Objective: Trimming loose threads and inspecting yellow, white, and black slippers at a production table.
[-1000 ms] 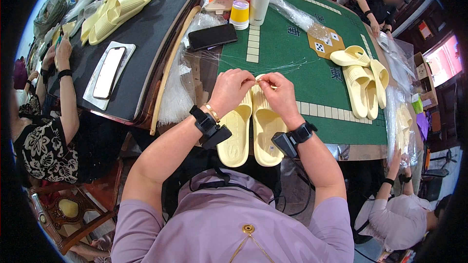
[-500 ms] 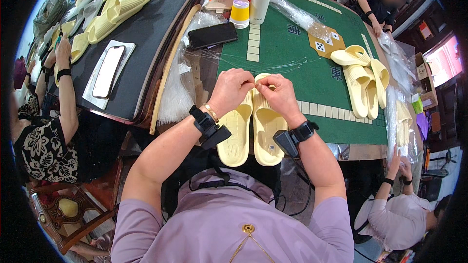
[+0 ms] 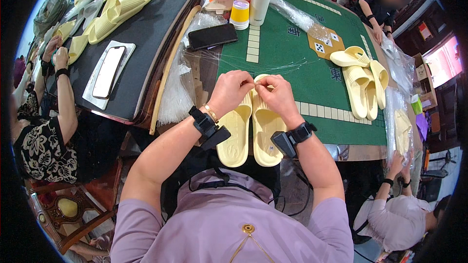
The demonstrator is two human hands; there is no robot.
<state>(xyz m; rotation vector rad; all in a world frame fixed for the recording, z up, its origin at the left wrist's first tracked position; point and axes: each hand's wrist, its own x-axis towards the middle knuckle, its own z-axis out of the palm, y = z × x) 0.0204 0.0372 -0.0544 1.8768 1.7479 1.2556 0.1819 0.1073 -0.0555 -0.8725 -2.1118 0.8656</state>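
Two pale yellow slippers stand side by side at the near table edge, heels toward me: a left slipper (image 3: 233,141) and a right slipper (image 3: 266,134). Over their toe ends my left hand (image 3: 233,88) and my right hand (image 3: 277,95) meet, fingertips almost touching. Both are closed in a pinch; whatever lies between the fingers is too small to make out. My hands partly cover the slippers' straps. Just beyond, thin clear plastic strands (image 3: 287,67) lie loose on the green mat (image 3: 278,44).
More yellow slippers (image 3: 358,90) lie at the right. Ahead are a black phone (image 3: 212,36), yellow-and-white paper cups (image 3: 239,13) and a pale flask (image 3: 262,0). A bundle of clear strands (image 3: 173,97) lies left, beside a dark table (image 3: 141,63) with slippers. Co-workers sit around.
My hands hold almost the same pinch over the slippers, with only slight finger movement. At the left, a co-worker's hands have come closer together and lower.
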